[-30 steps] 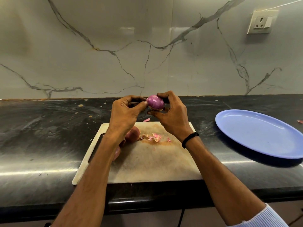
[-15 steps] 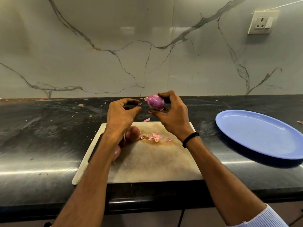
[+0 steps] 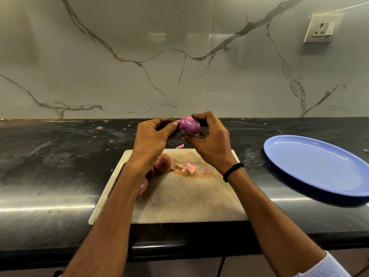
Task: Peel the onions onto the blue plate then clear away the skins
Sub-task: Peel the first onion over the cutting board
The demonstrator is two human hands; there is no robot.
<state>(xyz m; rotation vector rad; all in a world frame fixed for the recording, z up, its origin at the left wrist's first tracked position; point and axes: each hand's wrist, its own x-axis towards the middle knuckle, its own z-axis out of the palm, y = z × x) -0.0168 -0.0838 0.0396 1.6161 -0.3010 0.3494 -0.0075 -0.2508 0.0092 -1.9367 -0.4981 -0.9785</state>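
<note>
A shiny purple onion [image 3: 189, 124] is held in the air above the far edge of the cutting board [image 3: 189, 198]. My right hand [image 3: 211, 142] grips it from the right and below. My left hand [image 3: 153, 136] pinches at its left end with thumb and fingertips, where a small flap of skin sticks out. An unpeeled reddish onion [image 3: 162, 163] lies on the board behind my left wrist, and another onion [image 3: 143, 186] shows partly under my left forearm. Pink skin scraps [image 3: 187, 167] lie on the board. The blue plate [image 3: 319, 164] sits bare at the right.
The black stone counter [image 3: 60, 156] runs wall to wall with small crumbs along the back. One skin scrap [image 3: 180, 146] lies on the counter just past the board. A marble-pattern wall stands behind, with a socket [image 3: 322, 29] at upper right.
My left hand pulled away from the onion to the left with a bit of skin, then came back and now pinches at the onion's left end again.
</note>
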